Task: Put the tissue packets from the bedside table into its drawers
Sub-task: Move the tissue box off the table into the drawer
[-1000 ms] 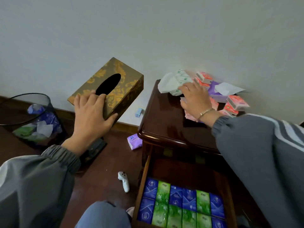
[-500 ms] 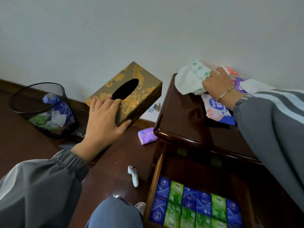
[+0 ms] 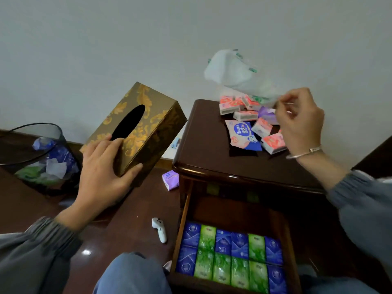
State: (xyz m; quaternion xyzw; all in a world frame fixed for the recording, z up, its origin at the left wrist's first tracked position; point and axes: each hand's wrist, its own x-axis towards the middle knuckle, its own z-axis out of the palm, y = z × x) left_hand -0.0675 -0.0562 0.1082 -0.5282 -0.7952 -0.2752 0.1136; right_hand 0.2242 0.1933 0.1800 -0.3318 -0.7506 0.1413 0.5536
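My left hand (image 3: 104, 166) grips a gold-patterned brown tissue box (image 3: 137, 128), held tilted in the air left of the bedside table (image 3: 203, 153). My right hand (image 3: 299, 122) pinches a thin white plastic wrapper (image 3: 233, 71), lifted above the table's back. On the tabletop lie several pink tissue packets (image 3: 231, 103), a purple packet (image 3: 267, 113) and a blue-and-pink wet-wipe pack (image 3: 244, 134). The open drawer (image 3: 184, 211) below holds rows of blue and green tissue packets (image 3: 231, 257).
A black mesh wastebasket (image 3: 36, 153) with crumpled wrappers stands at the left on the dark wooden floor. A purple packet (image 3: 170, 180) lies on the floor beside the table. A small white controller (image 3: 159, 230) lies near my knee (image 3: 131, 272).
My right hand has lifted the white wrapper off the pile into the air, uncovering the pink packets. The left hand still holds the tissue box, now nearer the table.
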